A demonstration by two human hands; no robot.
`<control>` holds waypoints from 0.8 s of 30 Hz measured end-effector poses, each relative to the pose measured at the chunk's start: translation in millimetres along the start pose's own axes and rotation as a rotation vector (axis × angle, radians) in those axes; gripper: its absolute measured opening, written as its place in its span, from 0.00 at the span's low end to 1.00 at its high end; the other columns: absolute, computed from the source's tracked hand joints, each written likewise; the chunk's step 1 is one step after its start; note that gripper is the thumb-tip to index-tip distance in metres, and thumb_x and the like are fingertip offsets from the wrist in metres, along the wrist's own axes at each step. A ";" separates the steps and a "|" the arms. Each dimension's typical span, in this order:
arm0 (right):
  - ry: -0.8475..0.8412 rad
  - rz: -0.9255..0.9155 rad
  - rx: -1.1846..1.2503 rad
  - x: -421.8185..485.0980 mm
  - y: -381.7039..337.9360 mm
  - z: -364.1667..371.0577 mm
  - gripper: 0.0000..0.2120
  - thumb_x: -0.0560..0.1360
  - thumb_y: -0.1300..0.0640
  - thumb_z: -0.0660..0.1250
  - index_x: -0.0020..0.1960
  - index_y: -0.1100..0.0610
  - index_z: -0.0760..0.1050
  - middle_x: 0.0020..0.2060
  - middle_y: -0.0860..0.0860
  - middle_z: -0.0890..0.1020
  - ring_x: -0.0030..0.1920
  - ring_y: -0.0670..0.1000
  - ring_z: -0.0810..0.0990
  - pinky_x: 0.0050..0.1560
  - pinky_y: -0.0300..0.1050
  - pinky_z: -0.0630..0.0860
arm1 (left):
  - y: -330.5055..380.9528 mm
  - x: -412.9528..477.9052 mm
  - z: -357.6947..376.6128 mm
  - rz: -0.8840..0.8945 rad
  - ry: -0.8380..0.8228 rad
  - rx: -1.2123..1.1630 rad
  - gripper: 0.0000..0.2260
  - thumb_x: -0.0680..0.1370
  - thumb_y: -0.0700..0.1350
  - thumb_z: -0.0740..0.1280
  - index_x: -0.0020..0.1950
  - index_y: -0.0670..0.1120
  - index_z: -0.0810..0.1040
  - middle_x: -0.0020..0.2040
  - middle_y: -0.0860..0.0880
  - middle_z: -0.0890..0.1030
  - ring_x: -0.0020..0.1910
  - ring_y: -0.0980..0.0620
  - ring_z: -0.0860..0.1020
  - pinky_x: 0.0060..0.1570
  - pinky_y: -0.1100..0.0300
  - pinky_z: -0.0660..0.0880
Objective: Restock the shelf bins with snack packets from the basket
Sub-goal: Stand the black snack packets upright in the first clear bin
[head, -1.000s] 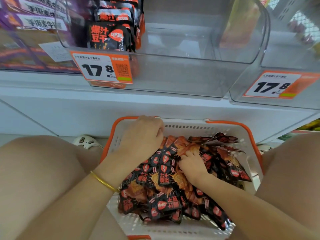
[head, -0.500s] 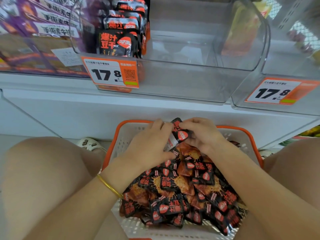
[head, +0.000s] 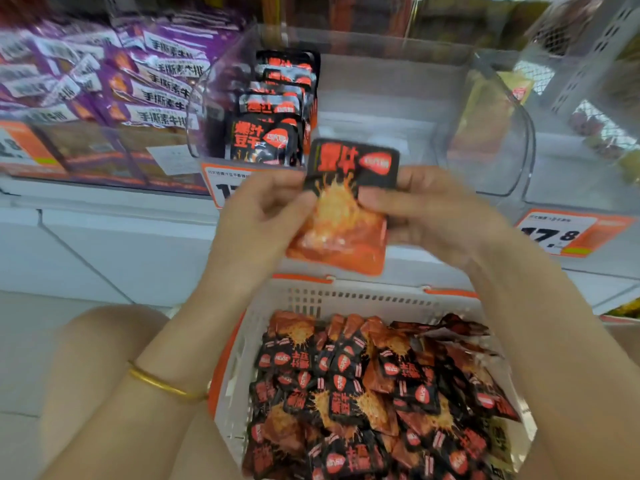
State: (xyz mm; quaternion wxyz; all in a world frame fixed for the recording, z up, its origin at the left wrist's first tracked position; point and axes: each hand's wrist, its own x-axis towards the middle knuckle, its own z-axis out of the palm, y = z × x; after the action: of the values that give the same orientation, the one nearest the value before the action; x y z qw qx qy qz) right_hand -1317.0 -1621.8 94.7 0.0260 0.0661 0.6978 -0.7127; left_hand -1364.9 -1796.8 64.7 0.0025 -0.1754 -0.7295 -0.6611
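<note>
Packets point(head: 363, 403) lie heaped in the basket point(head: 346, 301), and one snack packet point(head: 343, 216) is held upright above it, just in front of the clear shelf bin point(head: 398, 140), probably so it can join the row point(head: 266, 140) standing there. The left hand point(head: 259, 209) pinches its left edge with curled fingers, and the right hand point(head: 433, 209) pinches the right edge.

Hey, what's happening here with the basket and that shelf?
A person is restocking a shop shelf. The left hand and the right hand both pinch one black-and-orange snack packet, held up above the white basket and in front of a clear shelf bin. That bin has a row of matching packets only along its left side. The basket holds a heap of packets.
</note>
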 end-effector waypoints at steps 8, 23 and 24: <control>0.194 -0.119 -0.190 96.6 -58.0 28.8 0.05 0.74 0.65 0.69 0.47 0.58 0.75 0.37 0.54 0.79 0.32 0.49 0.78 0.35 0.45 0.81 | -8.7 53.5 -37.2 0.335 0.353 0.691 0.15 0.70 0.36 0.58 0.53 0.43 0.79 0.50 0.44 0.79 0.52 0.42 0.75 0.52 0.49 0.70; 0.067 0.099 -0.657 151.1 -18.2 64.3 0.21 0.65 0.60 0.78 0.55 0.64 0.78 0.48 0.59 0.83 0.50 0.59 0.82 0.54 0.55 0.79 | -13.5 53.8 -38.6 0.427 0.239 0.790 0.15 0.72 0.42 0.53 0.40 0.42 0.80 0.37 0.45 0.80 0.39 0.42 0.76 0.42 0.45 0.72; 0.054 0.099 -0.691 149.2 -19.2 65.1 0.20 0.66 0.59 0.78 0.55 0.63 0.78 0.48 0.58 0.83 0.49 0.57 0.82 0.54 0.52 0.79 | -14.1 53.5 -38.8 0.428 0.236 0.795 0.15 0.72 0.42 0.53 0.40 0.42 0.80 0.37 0.45 0.80 0.38 0.42 0.75 0.42 0.46 0.72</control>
State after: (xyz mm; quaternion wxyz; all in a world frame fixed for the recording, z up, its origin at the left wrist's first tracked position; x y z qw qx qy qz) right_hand -1470.9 -1678.1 95.5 0.0631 0.1058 0.8943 -0.4301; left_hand -1427.6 -1821.6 68.6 0.2891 -0.2309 -0.8684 -0.3301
